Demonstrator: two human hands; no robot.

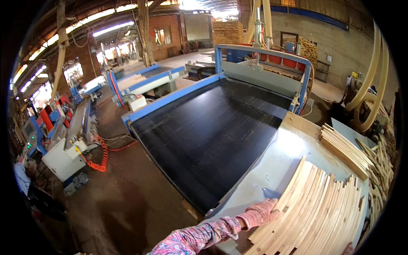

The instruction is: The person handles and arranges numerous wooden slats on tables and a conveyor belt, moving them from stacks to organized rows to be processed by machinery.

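My left hand (260,213), in a pink knit glove below a patterned pink and purple sleeve, rests against the left edge of a row of pale wooden strips (312,208). Its fingers look stretched out against the outermost strip, not wrapped round it. The strips lie side by side on a smooth light grey tabletop (278,168), their far ends uneven. At the lower right, a small reddish patch by the strips' right side seems to be my right hand (348,249); its fingers are hidden.
Left of the tabletop runs a wide black conveyor belt (208,127) with a blue frame. A smaller bundle of strips (345,148) lies beyond the row. Loose sticks (382,170) pile up at right. A red coiled hose (100,159) hangs by machinery on the left.
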